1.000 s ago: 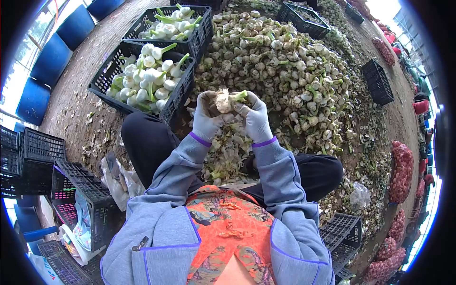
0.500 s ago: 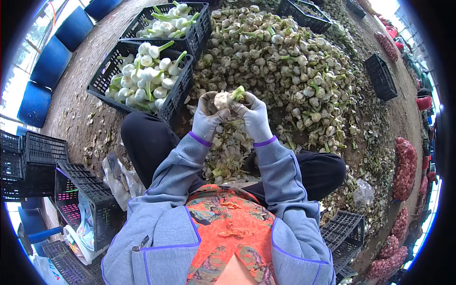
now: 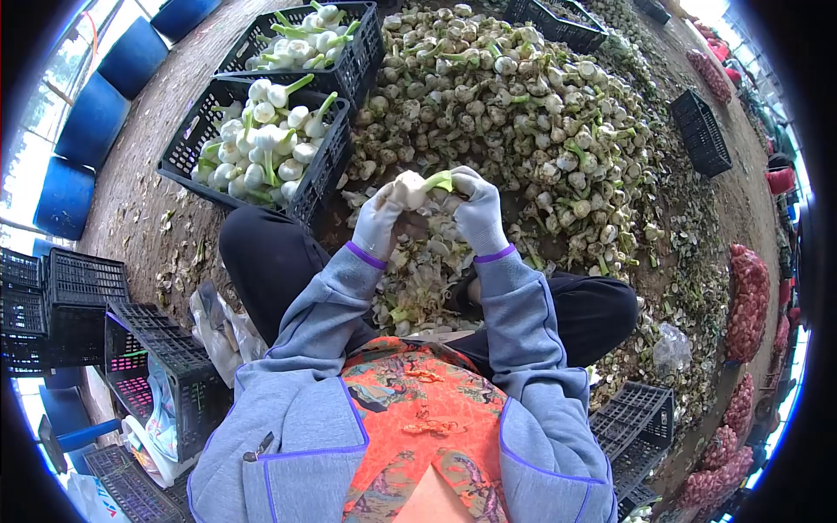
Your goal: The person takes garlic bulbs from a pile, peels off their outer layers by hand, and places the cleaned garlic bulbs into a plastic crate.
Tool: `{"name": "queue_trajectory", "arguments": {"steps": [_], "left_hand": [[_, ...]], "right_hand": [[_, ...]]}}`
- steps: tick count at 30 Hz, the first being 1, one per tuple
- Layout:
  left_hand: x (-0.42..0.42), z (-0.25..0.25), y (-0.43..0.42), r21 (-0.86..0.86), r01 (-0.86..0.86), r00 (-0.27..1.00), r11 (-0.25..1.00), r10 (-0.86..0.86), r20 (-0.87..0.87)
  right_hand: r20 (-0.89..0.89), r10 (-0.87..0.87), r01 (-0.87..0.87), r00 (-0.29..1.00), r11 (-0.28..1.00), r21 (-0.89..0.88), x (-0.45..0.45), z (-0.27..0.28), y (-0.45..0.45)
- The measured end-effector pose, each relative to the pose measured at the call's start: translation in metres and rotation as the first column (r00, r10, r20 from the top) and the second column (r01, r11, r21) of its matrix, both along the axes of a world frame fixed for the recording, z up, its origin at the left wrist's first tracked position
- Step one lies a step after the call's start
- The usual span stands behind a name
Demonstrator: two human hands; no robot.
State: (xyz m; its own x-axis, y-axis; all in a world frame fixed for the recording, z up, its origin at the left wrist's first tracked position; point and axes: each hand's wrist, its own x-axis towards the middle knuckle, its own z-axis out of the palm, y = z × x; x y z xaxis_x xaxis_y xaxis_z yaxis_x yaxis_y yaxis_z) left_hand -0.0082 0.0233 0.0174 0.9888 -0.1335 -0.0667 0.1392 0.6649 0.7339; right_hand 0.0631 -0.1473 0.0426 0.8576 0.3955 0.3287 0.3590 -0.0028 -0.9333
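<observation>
A garlic bulb (image 3: 408, 189) with a green stem is held up in front of me, over a litter of peeled skins (image 3: 423, 279). My left hand (image 3: 380, 213), in a whitish work glove, is closed round the bulb end. Pinched at the tip of the stem is my right hand (image 3: 478, 205), gloved the same way, its fingers curled in. The bulb's surface looks white and smooth. Behind both hands rises a large heap of dirty garlic bulbs (image 3: 488, 113).
Two black crates (image 3: 318, 187) of clean white garlic stand at the upper left. Blue barrels (image 3: 91, 118) line the left edge. Black crates (image 3: 170, 375) sit at the lower left, another crate (image 3: 700, 132) at the right. Red mesh sacks (image 3: 746, 301) lie along the right side.
The bulb looks whiter and its outer skin less rough. My right hand has shifted slightly right, from beside the bulb to the stem's end, with its fingers curled tighter.
</observation>
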Motion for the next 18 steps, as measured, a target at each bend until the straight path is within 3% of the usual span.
{"name": "queue_trajectory", "arguments": {"steps": [4,5,6,8,10,14,16,17,18], "left_hand": [[0.001,0.001,-0.016,0.04,-0.148,0.976,0.988,0.153,-0.153],[0.005,-0.009,-0.021,0.256,-0.321,0.947,0.912,0.305,0.103],[0.007,-0.008,-0.024,0.404,-0.514,0.847,0.757,0.374,0.377],[0.004,-0.004,-0.017,0.418,-0.448,0.89,0.79,0.352,0.289],[0.0,0.008,-0.013,0.275,-0.29,0.957,0.917,0.287,0.052],[0.002,0.004,-0.01,0.199,-0.231,0.973,0.952,0.232,0.019],[0.008,-0.01,-0.013,0.283,-0.39,0.907,0.876,0.313,0.281],[0.009,-0.016,-0.01,0.283,-0.389,0.908,0.877,0.312,0.281],[0.006,-0.006,-0.009,0.272,-0.333,0.936,0.903,0.281,0.212]], "right_hand": [[0.064,-0.127,0.132,0.99,0.988,-0.083,-0.008,0.003,0.004],[0.063,-0.127,0.132,0.99,0.988,-0.083,-0.008,0.0,0.004],[0.038,-0.108,0.11,0.993,0.992,-0.055,-0.007,-0.002,0.004],[0.016,-0.089,0.089,0.996,0.996,-0.028,-0.006,-0.004,0.003],[-0.213,-0.041,0.046,0.976,0.999,0.017,-0.01,0.003,0.003],[-0.342,0.017,0.028,0.94,0.991,0.127,-0.012,0.0,0.004],[0.053,-0.06,0.066,0.997,0.993,-0.102,-0.011,0.002,0.004],[0.053,-0.062,0.067,0.997,0.993,-0.101,-0.012,0.0,0.006],[-0.145,-0.055,0.061,0.988,0.998,0.035,-0.014,-0.003,0.011]]}}
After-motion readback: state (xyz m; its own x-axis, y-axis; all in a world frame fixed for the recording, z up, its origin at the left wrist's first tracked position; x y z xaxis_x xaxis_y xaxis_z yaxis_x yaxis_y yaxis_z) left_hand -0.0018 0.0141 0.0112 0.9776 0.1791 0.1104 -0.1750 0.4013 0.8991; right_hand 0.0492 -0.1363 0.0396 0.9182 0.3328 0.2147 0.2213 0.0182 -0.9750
